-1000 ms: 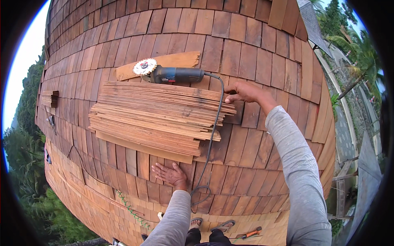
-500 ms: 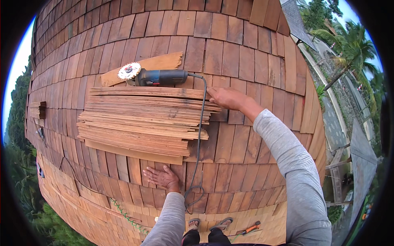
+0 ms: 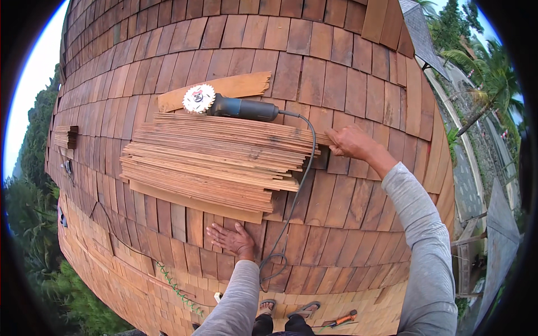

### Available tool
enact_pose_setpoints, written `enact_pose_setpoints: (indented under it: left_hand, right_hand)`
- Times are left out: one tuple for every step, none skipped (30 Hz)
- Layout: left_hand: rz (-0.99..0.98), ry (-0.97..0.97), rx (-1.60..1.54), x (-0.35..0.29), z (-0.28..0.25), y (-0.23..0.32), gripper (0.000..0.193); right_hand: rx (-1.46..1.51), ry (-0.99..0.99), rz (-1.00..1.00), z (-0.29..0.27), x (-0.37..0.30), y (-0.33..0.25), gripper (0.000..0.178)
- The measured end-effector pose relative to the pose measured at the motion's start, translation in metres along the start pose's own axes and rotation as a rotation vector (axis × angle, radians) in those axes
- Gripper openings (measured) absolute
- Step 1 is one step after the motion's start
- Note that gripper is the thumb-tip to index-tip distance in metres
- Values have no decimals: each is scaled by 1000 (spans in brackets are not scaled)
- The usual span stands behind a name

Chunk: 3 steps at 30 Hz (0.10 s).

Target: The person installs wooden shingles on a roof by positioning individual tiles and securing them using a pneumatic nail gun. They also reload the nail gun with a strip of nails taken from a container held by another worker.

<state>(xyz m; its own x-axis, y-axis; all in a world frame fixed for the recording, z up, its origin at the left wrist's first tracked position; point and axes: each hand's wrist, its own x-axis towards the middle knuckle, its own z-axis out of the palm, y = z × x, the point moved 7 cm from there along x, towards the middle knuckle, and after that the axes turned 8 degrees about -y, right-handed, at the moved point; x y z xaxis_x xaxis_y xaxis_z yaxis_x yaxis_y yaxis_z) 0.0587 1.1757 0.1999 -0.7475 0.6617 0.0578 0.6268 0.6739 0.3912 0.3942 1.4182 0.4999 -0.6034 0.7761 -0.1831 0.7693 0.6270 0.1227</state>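
Observation:
A stack of thin reddish-brown wooden shingles [image 3: 207,162] lies on the sloped roof, edges up and side by side. At its far right end my right hand [image 3: 354,143] is closed on the end of one wood shingle [image 3: 323,139], which sticks out past the others. My left hand [image 3: 233,239] rests flat on the roof shingles below the stack, fingers spread, holding nothing. Just beyond the stack lies an angle grinder [image 3: 244,108] with a toothed saw blade [image 3: 199,98]. Its dark cord [image 3: 305,168] runs across the right end of the stack.
Under the grinder is a loose board [image 3: 246,85] with a jagged end. A small shingle bundle [image 3: 65,137] sits far left. A green coiled hose [image 3: 174,287] and an orange-handled tool [image 3: 343,319] lie near my sandalled feet [image 3: 304,310]. The roof's right edge drops toward a path [image 3: 469,168].
My right hand has moved right, away from the stack, drawing the shingle's end out with it. My left hand stays flat on the roof. The whole view has shifted slightly.

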Motion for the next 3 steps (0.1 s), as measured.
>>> enact_pose_setpoints:
  left_hand:
    - [2,15,-22,1,0,-2,90]
    - [2,30,-44,3,2,-5,91]
    - [3,43,-63,3,5,-9,93]
  right_hand:
    - [-4,-12,19,5,-9,11,28]
    - [-9,-24,37,9,-15,21,30]
    - [-28,-105,75,14,-23,30,43]
